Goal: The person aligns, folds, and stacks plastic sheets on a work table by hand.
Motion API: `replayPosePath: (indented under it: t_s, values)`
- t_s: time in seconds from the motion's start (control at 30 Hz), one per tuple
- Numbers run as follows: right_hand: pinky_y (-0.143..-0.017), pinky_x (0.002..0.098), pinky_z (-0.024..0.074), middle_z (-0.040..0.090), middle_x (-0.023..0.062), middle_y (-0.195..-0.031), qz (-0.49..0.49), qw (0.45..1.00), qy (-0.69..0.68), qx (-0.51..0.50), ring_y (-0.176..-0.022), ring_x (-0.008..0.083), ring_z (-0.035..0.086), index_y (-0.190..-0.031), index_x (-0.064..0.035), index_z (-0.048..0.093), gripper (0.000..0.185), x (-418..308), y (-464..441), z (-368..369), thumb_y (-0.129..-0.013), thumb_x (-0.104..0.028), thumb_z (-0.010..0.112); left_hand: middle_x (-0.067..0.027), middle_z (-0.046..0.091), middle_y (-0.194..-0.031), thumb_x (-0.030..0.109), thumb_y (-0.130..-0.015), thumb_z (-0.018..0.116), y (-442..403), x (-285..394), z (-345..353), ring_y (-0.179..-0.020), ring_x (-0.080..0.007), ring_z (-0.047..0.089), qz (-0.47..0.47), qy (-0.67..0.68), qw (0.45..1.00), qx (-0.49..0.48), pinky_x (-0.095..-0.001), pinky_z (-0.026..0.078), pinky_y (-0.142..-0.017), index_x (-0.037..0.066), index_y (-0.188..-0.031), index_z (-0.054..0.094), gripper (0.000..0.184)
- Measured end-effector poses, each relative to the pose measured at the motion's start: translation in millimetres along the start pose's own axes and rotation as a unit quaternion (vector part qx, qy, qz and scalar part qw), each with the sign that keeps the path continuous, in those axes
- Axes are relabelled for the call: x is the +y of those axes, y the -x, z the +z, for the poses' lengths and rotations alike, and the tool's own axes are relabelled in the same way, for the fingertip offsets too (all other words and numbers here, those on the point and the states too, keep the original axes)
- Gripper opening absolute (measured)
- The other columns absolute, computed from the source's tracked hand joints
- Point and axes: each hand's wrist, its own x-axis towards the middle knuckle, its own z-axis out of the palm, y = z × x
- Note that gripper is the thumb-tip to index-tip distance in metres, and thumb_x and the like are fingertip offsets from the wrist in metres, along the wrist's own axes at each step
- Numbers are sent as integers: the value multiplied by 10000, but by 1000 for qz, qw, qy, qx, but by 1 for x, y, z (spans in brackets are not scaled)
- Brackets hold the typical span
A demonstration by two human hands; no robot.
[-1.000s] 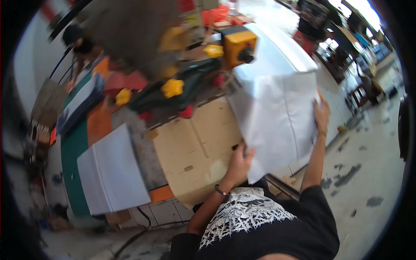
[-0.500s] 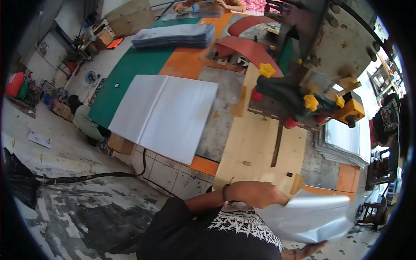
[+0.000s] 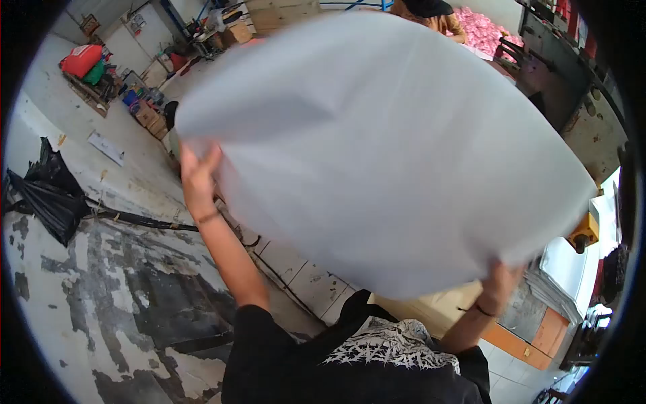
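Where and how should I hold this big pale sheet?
I'd pinch the pale sheet at two widely spaced points on its edge, coming from your body's side, much as your left hand and right hand do now. It's broad, thin and bowed, so a wide grip should limit sagging.

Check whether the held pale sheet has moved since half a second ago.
Yes: the pale sheet has moved leftward and upward in view; then below the yellow box, it now spreads mostly left of it.
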Motion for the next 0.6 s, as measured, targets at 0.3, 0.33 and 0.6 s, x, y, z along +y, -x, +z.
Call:
replayPosePath:
  t_s: [0.3,0.33,0.6]
  values:
    - [-762,294,512,684,138,-1008,108,979,72,-159,-868,151,629,-1140,79,591,428,145,-29,170,-936,-283,693,-153,722,-920,253,-826,776,-110,-179,-50,-799,-194,665,-104,-415,881,-202,-340,522,-748,-48,-1013,679,367]
    - [-707,290,510,685,129,-976,137,974,68,-165,-812,146,629,-1136,80,586,422,156,-29,167,-935,-275,694,-160,719,-910,291,-807,779,-101,-228,-61,-790,-246,674,-87,-442,873,-186,-362,520,-754,-18,-988,689,370]
    - [-538,300,490,664,92,-832,93,974,164,-122,-619,131,603,-1262,82,523,514,177,-33,165,-909,-234,721,-181,720,-955,304,-820,751,-72,-287,-58,-888,-341,685,-177,-440,870,-134,-413,525,-785,54,-1032,741,328]
